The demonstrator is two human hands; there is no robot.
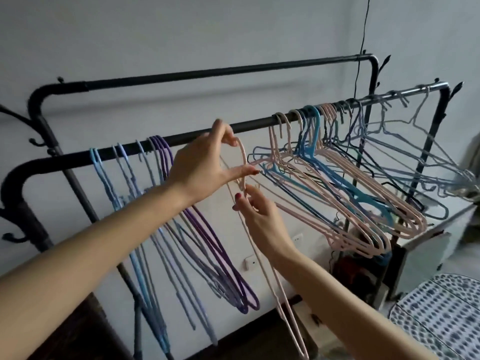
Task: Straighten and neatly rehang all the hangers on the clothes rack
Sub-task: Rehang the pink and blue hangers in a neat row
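A black clothes rack has a near rail (202, 133) and a higher far rail (207, 71). My left hand (205, 165) pinches the hook of a pale pink hanger (270, 271) just below the near rail. My right hand (257, 211) grips the same hanger at its neck, below the hook. Its body hangs down steeply toward the floor. On the rail to the left hang blue hangers (114, 183) and purple hangers (223, 255). On the right, several pink hangers (363, 211), a light blue hanger (363, 193) and grey wire hangers (420, 141) hang crowded and tilted.
The far rail carries no hangers. A thin black cord (362, 35) drops down the wall to it. A white cabinet (426, 258) stands behind the rack at right, and a dotted blue-and-white surface (441, 315) lies at lower right. Dark furniture (78, 331) sits lower left.
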